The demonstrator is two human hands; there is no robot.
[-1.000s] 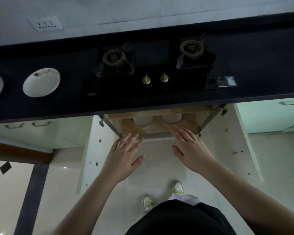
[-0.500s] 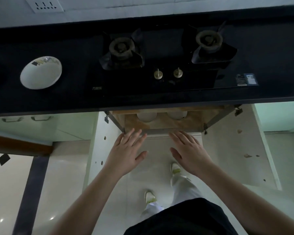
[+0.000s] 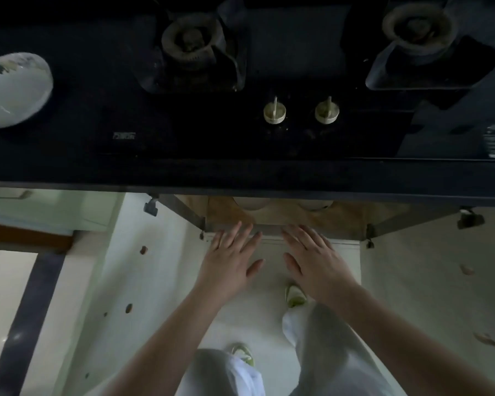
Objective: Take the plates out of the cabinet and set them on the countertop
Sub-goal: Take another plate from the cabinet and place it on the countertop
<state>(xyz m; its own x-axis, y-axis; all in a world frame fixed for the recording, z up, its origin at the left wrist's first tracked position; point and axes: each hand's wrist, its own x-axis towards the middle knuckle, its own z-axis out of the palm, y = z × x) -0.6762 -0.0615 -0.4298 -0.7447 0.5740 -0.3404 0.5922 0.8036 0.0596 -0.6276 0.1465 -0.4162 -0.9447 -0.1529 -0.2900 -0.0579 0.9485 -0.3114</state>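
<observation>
Both hands are open and hold nothing. The left hand (image 3: pixel 229 264) and right hand (image 3: pixel 315 261) sit side by side at the near edge of the cabinet (image 3: pixel 269 224). The plates (image 3: pixel 250 203) sit just past the fingertips, under the countertop (image 3: pixel 97 155). The left hand looks a bit closer.

Plate (image 3: pixel 13 88) on countertop (image 3: pixel 69 155), left of stove (image 3: pixel 269 81). Open cabinet (image 3: pixel 283 218) below stove, two plates (image 3: pixel 250 202) inside. Both hands before its front edge.

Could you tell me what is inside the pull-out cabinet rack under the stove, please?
In the rack, two pale rounded dishes show at the back; the countertop covers the rest of them.
</observation>
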